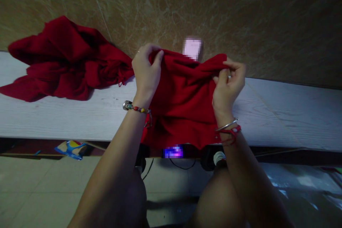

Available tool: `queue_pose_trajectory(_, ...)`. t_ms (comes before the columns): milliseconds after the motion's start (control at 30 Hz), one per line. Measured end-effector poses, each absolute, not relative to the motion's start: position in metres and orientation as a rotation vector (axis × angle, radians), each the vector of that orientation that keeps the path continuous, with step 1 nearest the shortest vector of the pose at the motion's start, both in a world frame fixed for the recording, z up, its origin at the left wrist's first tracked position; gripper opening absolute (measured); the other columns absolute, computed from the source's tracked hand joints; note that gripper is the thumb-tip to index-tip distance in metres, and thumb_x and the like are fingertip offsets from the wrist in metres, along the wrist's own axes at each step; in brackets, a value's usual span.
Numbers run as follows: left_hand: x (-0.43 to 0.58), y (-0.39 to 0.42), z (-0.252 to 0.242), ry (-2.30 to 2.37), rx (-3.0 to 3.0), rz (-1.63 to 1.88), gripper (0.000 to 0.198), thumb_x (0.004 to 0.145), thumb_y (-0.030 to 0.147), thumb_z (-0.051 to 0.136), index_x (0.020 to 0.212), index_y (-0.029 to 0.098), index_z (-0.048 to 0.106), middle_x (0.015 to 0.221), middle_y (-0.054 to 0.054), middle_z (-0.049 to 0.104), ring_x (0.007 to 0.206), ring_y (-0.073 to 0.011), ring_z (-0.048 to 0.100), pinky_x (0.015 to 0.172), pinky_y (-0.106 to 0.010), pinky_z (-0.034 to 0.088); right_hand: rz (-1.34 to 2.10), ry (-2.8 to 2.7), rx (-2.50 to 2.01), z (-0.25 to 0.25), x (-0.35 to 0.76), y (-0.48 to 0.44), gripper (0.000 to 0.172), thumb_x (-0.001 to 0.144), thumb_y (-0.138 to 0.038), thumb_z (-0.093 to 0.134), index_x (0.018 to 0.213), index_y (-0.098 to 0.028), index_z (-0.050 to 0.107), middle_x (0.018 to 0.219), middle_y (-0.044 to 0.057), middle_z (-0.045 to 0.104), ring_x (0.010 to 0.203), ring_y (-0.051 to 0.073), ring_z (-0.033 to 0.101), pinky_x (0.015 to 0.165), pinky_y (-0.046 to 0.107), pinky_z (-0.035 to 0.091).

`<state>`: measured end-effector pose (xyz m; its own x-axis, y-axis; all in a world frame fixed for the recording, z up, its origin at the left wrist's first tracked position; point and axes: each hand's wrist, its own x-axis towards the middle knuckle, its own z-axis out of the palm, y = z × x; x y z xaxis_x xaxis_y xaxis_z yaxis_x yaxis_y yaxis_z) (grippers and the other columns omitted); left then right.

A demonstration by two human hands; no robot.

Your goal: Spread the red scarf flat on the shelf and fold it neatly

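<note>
A piece of red cloth [187,103] is stretched between my two hands, its lower part lying on the white wood-grain surface and reaching the front edge. My left hand [148,69] grips its upper left edge, thumb pressed against the fingers. At the upper right corner my right hand [230,83] pinches the cloth between thumb and fingers. To the left lies a crumpled heap of red fabric [61,64] with fringe-like strands near my left hand. Whether the heap and the held cloth are one piece I cannot tell, as my left hand covers the place between them.
A brown marbled wall [160,7] rises behind the white surface [80,121]. Against it, behind the cloth, is a pale pixelated rectangle [192,48]. Below the front edge sit a blue-and-yellow package [72,149], a pixelated lit thing [173,151] and a dark cable [184,167].
</note>
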<state>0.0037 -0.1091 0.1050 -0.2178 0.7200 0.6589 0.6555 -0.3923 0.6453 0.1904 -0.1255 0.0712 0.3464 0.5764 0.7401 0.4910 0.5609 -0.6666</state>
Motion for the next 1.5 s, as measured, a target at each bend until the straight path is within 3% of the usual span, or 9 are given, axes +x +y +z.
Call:
queue_pose_trajectory(233, -0.015, -0.129, 0.139, 1.733, 1.890, 2.021, 0.012, 0.087, 0.017, 0.047, 0.090, 0.013, 0.058, 0.092, 0.001, 0.064, 0.091, -0.0092, 0.056, 0.082, -0.016, 0.042, -0.303, -1.475, -0.803, 0.137, 0.178, -0.131, 0.024, 0.088, -0.016, 0.024, 0.095, -0.020, 0.046, 0.126, 0.009, 0.050, 0.130, 0.020, 0.038, 0.104, 0.043, 0.030)
queue_pose_trajectory(367, -0.037, -0.122, 0.132, 1.928, 2.072, 1.179, 0.017, 0.079, 0.021, 0.055, 0.089, 0.013, 0.066, 0.087, -0.001, 0.066, 0.084, -0.0137, 0.059, 0.075, -0.022, 0.044, -0.015, -1.638, -1.143, 0.106, 0.186, -0.145, 0.018, 0.081, -0.012, 0.038, 0.087, -0.021, 0.053, 0.097, 0.004, 0.063, 0.101, 0.018, 0.060, 0.089, 0.035, 0.044)
queue_pose_trajectory(500, -0.055, -0.113, 0.114, 2.006, 2.166, 0.230, 0.016, 0.068, 0.020, 0.055, 0.074, 0.021, 0.070, 0.070, 0.000, 0.068, 0.067, -0.0164, 0.060, 0.062, -0.024, 0.045, 0.140, -1.871, -1.501, 0.061, 0.203, -0.159, 0.017, 0.079, -0.013, 0.045, 0.082, -0.021, 0.059, 0.079, 0.004, 0.067, 0.079, 0.020, 0.063, 0.073, 0.033, 0.047)
queue_pose_trajectory(667, -0.049, -0.111, 0.094, 1.835, 2.140, -0.142, 0.025, 0.060, 0.013, 0.049, 0.071, 0.024, 0.070, 0.071, 0.001, 0.071, 0.067, -0.0175, 0.064, 0.059, -0.021, 0.047, 0.194, -2.172, -1.619, 0.031, 0.221, -0.174, 0.014, 0.079, -0.013, 0.048, 0.080, -0.020, 0.060, 0.078, 0.006, 0.068, 0.076, 0.020, 0.063, 0.070, 0.032, 0.046)
queue_pose_trajectory(800, -0.030, -0.117, 0.085, 1.821, 2.173, -0.345, 0.034, 0.058, 0.005, 0.046, 0.080, 0.016, 0.070, 0.087, -0.012, 0.072, 0.077, -0.0254, 0.067, 0.065, -0.028, 0.049, 0.159, -2.254, -1.555, 0.019, 0.226, -0.181, 0.017, 0.082, -0.013, 0.044, 0.083, -0.021, 0.060, 0.082, 0.006, 0.067, 0.079, 0.019, 0.062, 0.072, 0.032, 0.047)
queue_pose_trajectory(1000, -0.025, -0.128, 0.069, 1.828, 2.278, -0.387, 0.040, 0.068, 0.004, 0.041, 0.096, 0.013, 0.068, 0.096, -0.017, 0.070, 0.089, -0.0257, 0.067, 0.071, -0.027, 0.048, 0.000, -2.339, -1.564, 0.016, 0.215, -0.202, 0.022, 0.085, -0.022, 0.046, 0.101, -0.018, 0.061, 0.092, 0.011, 0.064, 0.088, 0.025, 0.062, 0.079, 0.039, 0.050)
queue_pose_trajectory(1133, -0.032, -0.136, 0.061, 1.886, 2.311, -0.260, 0.038, 0.073, 0.007, 0.039, 0.098, 0.017, 0.067, 0.098, -0.014, 0.070, 0.091, -0.0259, 0.066, 0.072, -0.028, 0.048, -0.026, -2.388, -1.550, 0.013, 0.206, -0.216, 0.042, 0.082, -0.039, 0.054, 0.118, -0.018, 0.054, 0.103, 0.014, 0.061, 0.095, 0.029, 0.061, 0.084, 0.046, 0.049)
queue_pose_trajectory(1333, -0.018, -0.141, 0.053, 2.072, 2.391, -0.167, 0.040, 0.078, 0.009, 0.035, 0.104, 0.008, 0.064, 0.096, -0.023, 0.067, 0.092, -0.0334, 0.065, 0.072, -0.037, 0.049, -0.019, -2.218, -1.616, -0.010, 0.203, -0.187, 0.051, 0.083, -0.032, 0.051, 0.129, -0.012, 0.044, 0.122, 0.022, 0.049, 0.117, 0.035, 0.049, 0.098, 0.053, 0.039)
queue_pose_trajectory(1500, -0.010, -0.129, 0.041, 2.127, 2.413, 0.058, 0.042, 0.082, 0.010, 0.029, 0.111, 0.010, 0.060, 0.102, -0.020, 0.065, 0.093, -0.0301, 0.064, 0.071, -0.035, 0.049, 0.122, -2.125, -1.586, -0.016, 0.218, -0.145, 0.056, 0.079, -0.031, 0.054, 0.130, -0.013, 0.042, 0.129, 0.020, 0.041, 0.123, 0.033, 0.043, 0.102, 0.051, 0.035)
